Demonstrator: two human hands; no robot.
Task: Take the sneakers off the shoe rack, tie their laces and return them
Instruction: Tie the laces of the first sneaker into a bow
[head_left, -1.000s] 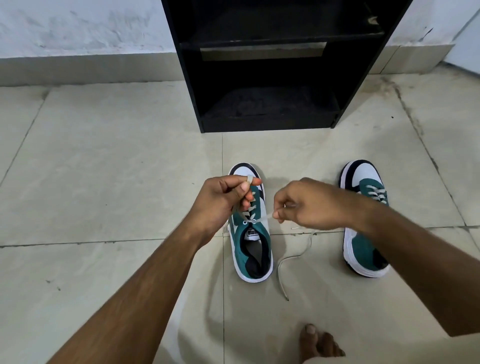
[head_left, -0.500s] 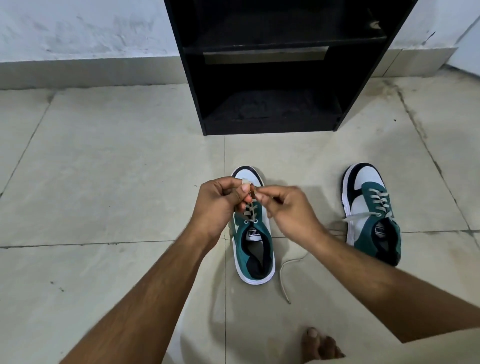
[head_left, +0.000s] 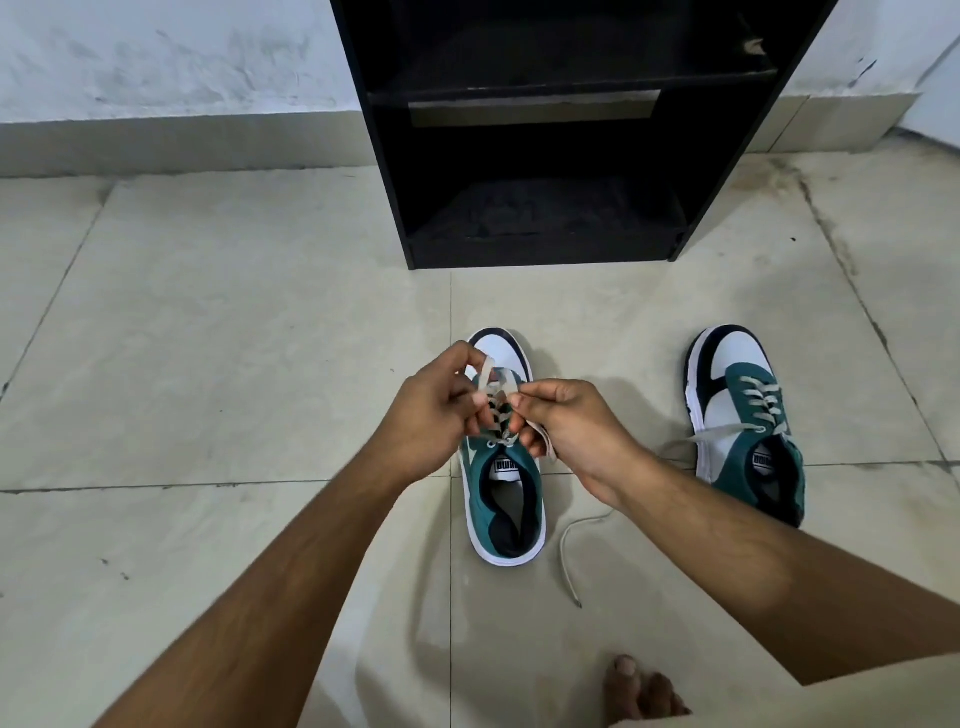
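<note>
Two green, white and navy sneakers stand on the tiled floor in front of the black shoe rack. The left sneaker lies under my hands. My left hand pinches a loop of its pale lace above the eyelets. My right hand pinches the other lace strand right beside it; the strand's tail trails on the floor. The right sneaker stands apart to the right with its laces loose, one end lying across to the left.
The rack's lower shelves look dark and hold no shoes. A white wall with a grey skirting runs behind it. My bare toes show at the bottom edge, next to light cloth at the lower right.
My right hand has come in from the right to meet my left hand over the left sneaker's eyelets. The lace now forms a loop between my fingers. The view has shifted slightly.
</note>
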